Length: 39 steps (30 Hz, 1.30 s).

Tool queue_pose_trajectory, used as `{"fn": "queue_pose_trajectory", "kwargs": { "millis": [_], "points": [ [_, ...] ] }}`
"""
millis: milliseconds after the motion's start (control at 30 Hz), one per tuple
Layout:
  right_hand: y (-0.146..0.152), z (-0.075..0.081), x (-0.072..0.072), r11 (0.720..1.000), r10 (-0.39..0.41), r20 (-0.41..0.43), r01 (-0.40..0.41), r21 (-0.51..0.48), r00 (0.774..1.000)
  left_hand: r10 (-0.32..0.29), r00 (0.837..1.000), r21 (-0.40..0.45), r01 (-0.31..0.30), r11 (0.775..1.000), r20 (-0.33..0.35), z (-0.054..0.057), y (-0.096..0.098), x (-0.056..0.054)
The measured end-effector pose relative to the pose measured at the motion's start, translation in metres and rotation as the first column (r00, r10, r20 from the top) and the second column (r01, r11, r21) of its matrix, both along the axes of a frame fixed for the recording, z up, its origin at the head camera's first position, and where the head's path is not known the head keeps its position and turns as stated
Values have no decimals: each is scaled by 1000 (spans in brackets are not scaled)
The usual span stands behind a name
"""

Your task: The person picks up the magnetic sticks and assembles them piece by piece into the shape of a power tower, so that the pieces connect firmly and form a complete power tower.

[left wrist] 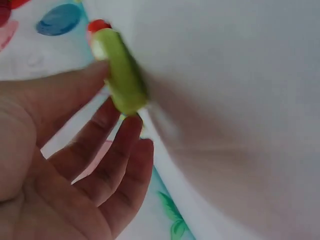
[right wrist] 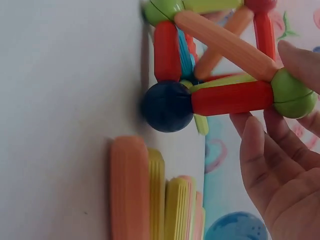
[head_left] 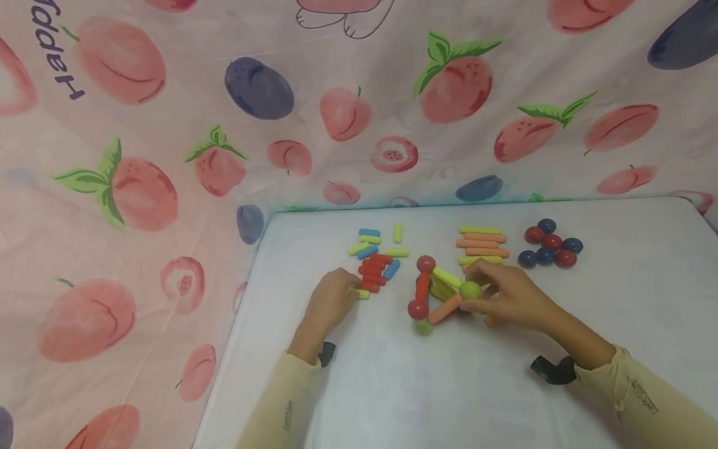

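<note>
A frame of coloured rods and balls stands on the white table, with red balls on its left side and a green ball (head_left: 470, 290) at its right corner. My right hand (head_left: 513, 296) holds that green ball between thumb and fingers. In the right wrist view, a red rod (right wrist: 232, 98) joins the held ball to a dark blue ball (right wrist: 167, 106) resting on the table. My left hand (head_left: 335, 296) pinches a short yellow-green rod (left wrist: 120, 70) beside several short red rods (head_left: 373, 270). One red rod's end shows behind it in the left wrist view.
Short blue and yellow rods (head_left: 397, 232) lie beyond my left hand. Long orange and yellow rods (head_left: 485, 238) lie in a row behind my right hand. Loose red and blue balls (head_left: 552, 241) cluster farther right. A fruit-print cloth (head_left: 336, 75) hangs behind the table (head_left: 404, 393).
</note>
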State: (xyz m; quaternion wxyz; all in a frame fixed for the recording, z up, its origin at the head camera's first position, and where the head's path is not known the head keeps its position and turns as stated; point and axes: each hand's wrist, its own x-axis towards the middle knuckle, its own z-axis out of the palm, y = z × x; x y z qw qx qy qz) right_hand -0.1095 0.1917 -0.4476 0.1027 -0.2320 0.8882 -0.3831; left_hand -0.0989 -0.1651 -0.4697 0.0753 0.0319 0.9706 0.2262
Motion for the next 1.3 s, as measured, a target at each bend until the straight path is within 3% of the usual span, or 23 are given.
{"fn": "queue_pose_trajectory", "kwargs": {
  "millis": [167,300,400,500,567,633,733,800,867,933,1000,1133,1300],
  "points": [
    [0,-2,10,997,68,20,-67,-32,997,-10,998,-27,12,1000,67,-7,-2,-4],
    [3,-4,11,991,119,68,-115,-63,991,-19,997,-31,21,999,77,-3,-1,-2],
    [3,-7,10,989,128,74,-122,-85,989,-5,999,-6,5,1000,32,7,-1,5],
    [0,-10,10,986,133,51,-127,-106,990,7,996,112,3,994,-91,24,7,13],
    [-3,-12,10,985,132,31,-128,-112,991,-32,978,213,77,974,-208,36,15,19],
    [-6,-13,11,987,122,21,-119,-106,992,-114,940,261,204,943,-323,49,26,25],
    [-9,-15,10,989,116,5,-115,-91,993,-275,856,184,385,904,-438,58,45,31],
    [-11,-15,10,990,112,0,-112,-91,994,-360,806,90,449,889,-470,57,56,33],
    [-13,-16,10,989,114,-5,-114,-97,993,-416,770,23,486,874,-484,54,66,34],
    [-13,-16,10,988,117,-7,-117,-103,993,-432,754,7,501,865,-495,49,73,35],
    [-13,-16,10,987,117,-5,-117,-113,993,-421,750,27,504,863,-510,44,77,37],
    [-13,-16,10,986,118,2,-116,-117,993,-380,750,72,491,868,-542,36,82,39],
    [-14,-15,9,986,120,5,-119,-115,993,-370,762,90,485,870,-532,31,86,40]
  ]
}}
